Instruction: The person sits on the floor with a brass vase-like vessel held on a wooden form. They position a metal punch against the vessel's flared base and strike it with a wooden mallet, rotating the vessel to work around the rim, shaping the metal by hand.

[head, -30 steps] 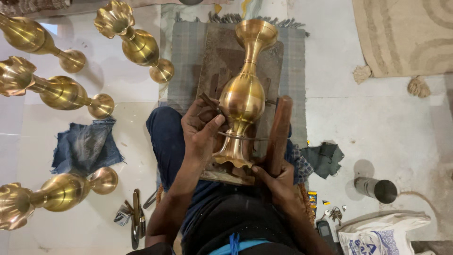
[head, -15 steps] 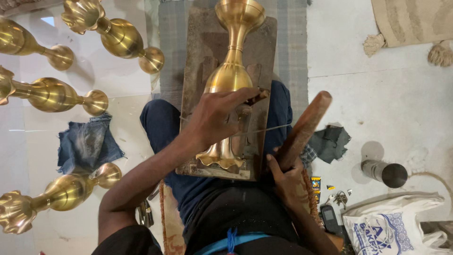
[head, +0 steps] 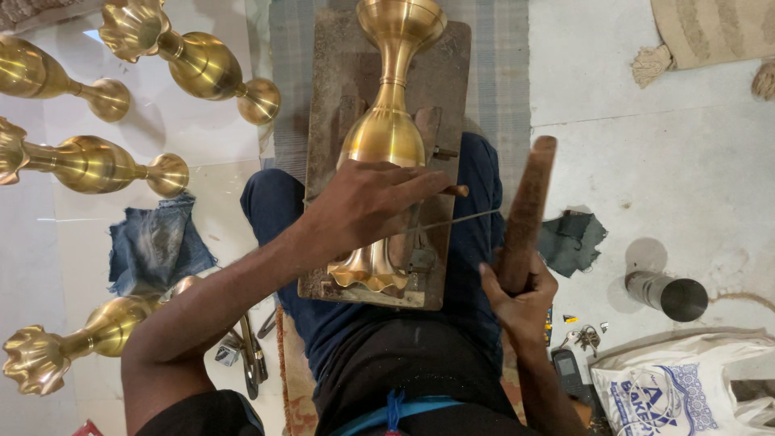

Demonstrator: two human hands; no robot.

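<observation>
A brass vase (head: 387, 133) lies on its side on a worn wooden board (head: 452, 64) across my lap, its fluted mouth toward me. My left hand (head: 367, 206) lies over the lower body of the vase and pinches a thin metal rod (head: 464, 218) that sticks out to the right. To the right of the board, my right hand (head: 517, 295) grips a thick wooden stick (head: 529, 202) by its lower end. The stick stands nearly upright and is apart from the vase.
More brass vases lie on the floor at the left (head: 194, 60), (head: 89, 161), (head: 81, 339). Nearby are a denim scrap (head: 153, 246), hand tools (head: 250, 355), a dark cloth (head: 573, 242), a metal cylinder (head: 670, 295), a phone (head: 569, 371) and a white bag (head: 678, 387).
My left hand has slid from the vase's left side across its body, now holding the thin rod. My right hand has swung the wooden stick out to the right.
</observation>
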